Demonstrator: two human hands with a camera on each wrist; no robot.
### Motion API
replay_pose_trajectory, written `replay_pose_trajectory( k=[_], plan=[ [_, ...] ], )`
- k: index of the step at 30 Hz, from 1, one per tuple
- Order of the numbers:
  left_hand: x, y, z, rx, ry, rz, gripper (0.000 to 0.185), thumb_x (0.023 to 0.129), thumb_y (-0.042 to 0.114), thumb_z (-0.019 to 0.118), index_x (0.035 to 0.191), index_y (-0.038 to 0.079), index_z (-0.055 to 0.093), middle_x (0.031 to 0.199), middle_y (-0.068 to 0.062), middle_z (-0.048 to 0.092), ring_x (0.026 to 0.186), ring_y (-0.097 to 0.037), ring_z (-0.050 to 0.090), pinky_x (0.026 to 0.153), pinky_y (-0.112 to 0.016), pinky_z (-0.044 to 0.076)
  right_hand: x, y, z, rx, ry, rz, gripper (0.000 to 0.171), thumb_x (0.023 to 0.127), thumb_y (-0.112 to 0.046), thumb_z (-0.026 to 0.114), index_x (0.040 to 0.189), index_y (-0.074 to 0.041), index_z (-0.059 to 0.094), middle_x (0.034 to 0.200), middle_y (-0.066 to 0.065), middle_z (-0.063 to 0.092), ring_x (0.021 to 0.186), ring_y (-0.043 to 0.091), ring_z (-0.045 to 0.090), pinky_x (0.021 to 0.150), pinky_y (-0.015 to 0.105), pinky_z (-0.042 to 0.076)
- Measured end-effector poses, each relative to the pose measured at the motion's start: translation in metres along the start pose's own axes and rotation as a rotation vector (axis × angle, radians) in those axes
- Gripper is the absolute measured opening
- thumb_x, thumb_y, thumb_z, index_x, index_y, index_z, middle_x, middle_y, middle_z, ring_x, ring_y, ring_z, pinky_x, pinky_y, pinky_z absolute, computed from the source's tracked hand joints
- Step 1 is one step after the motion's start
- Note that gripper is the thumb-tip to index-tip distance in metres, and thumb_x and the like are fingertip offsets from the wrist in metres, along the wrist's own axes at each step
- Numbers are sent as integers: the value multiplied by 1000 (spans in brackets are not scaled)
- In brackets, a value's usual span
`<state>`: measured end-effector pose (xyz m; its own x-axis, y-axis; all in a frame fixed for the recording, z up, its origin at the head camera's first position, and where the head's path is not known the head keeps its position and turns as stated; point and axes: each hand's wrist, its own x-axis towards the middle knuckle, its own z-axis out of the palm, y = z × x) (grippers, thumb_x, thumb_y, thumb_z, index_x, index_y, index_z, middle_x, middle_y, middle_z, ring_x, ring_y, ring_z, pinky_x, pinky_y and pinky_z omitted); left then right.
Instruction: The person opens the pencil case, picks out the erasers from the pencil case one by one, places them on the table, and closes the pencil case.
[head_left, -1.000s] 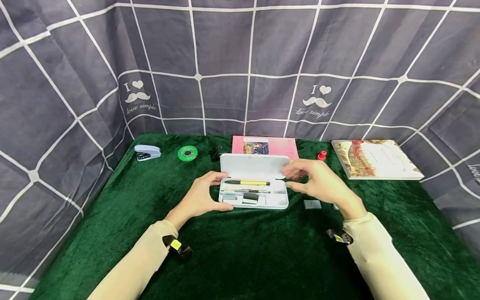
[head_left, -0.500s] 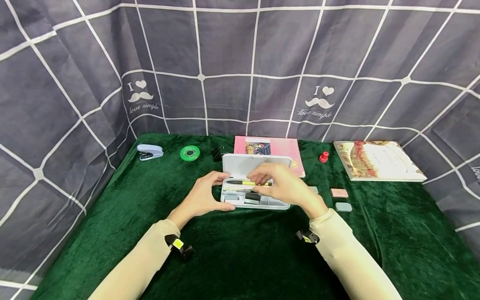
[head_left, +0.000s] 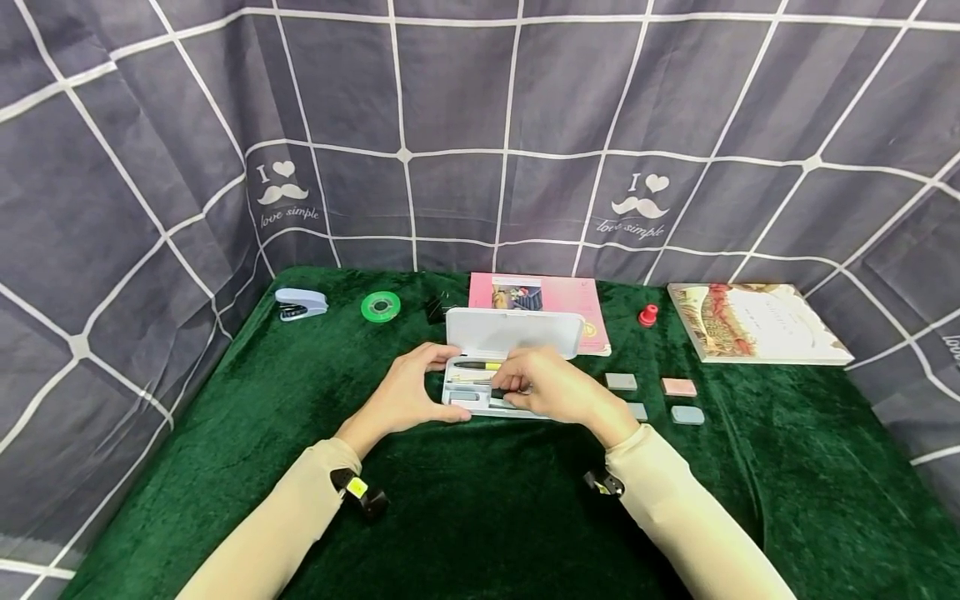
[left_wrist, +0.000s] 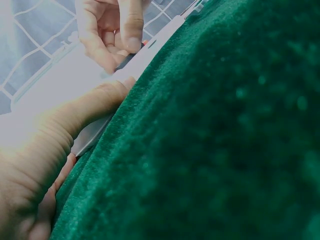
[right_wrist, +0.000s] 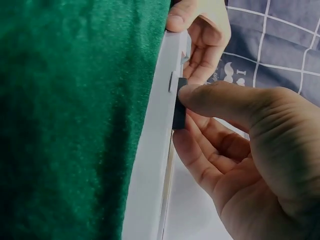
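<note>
A white pencil case (head_left: 514, 331) lies with its lid raised in the middle of the green cloth. My left hand (head_left: 408, 387) grips the case's left end, thumb at the front edge and fingers behind. Inside the case, a black-and-yellow pen (head_left: 474, 365) lies along the back. My right hand (head_left: 553, 385) reaches into the front part, its thumb and fingers pinching a black-sleeved eraser (right_wrist: 179, 106). That hand covers the right side of the case in the head view. In the left wrist view, the eraser (left_wrist: 127, 61) shows as a dark piece under the fingertips.
Right of the case lie small blocks: grey (head_left: 621, 382), pink (head_left: 678, 387) and light blue (head_left: 687, 415). Behind stand a pink booklet (head_left: 573, 300), red stamp-like piece (head_left: 648, 314), book (head_left: 757, 323), green tape roll (head_left: 381, 307), stapler (head_left: 301, 304) and black clips (head_left: 441, 307).
My right hand has moved left from the case's right end, over the pen, then down to the eraser in front. My left hand keeps its grip on the case.
</note>
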<state>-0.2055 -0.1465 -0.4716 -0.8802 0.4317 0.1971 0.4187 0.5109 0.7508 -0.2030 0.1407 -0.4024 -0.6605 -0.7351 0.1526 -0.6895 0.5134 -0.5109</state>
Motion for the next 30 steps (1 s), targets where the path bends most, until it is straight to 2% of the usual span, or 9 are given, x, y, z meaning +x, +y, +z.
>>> replay_pose_trajectory(
  k=[8,16,21,25,30],
  plan=[
    [1,1,0,-7,-8,-5,96,76,42,106,155,14,61,150,-6,64,134,-30,69,116,-46,58,-1,0,-6,23,15,-1,18,97,2,82,110,-9,86,101,-1,75,89,14,68,79,31,63],
    [0,-1,0,10,-6,-12,96,75,41,107,155,13,61,151,-8,64,135,-32,69,116,-48,58,-17,-2,-32,6,111,-14,22,92,5,82,108,-10,84,101,-1,73,90,15,68,83,38,63],
    [0,0,1,11,-3,-15,96,74,38,108,154,13,62,152,-7,64,135,-31,69,116,-47,58,-42,3,-57,-57,183,-8,25,89,6,83,105,-14,83,97,-4,75,87,12,68,78,40,63],
    [0,1,1,14,-6,-17,96,74,39,108,154,13,62,152,-7,64,135,-31,69,117,-47,57,-73,12,-74,-147,259,-1,32,86,8,84,104,-18,83,95,-11,73,84,8,65,73,29,58],
    [-1,1,1,10,-4,-22,96,74,41,108,154,15,62,151,-6,64,135,-31,69,117,-48,57,-117,21,-90,-194,321,24,41,82,11,85,104,-24,83,94,-17,69,84,7,63,73,17,50]
  ],
)
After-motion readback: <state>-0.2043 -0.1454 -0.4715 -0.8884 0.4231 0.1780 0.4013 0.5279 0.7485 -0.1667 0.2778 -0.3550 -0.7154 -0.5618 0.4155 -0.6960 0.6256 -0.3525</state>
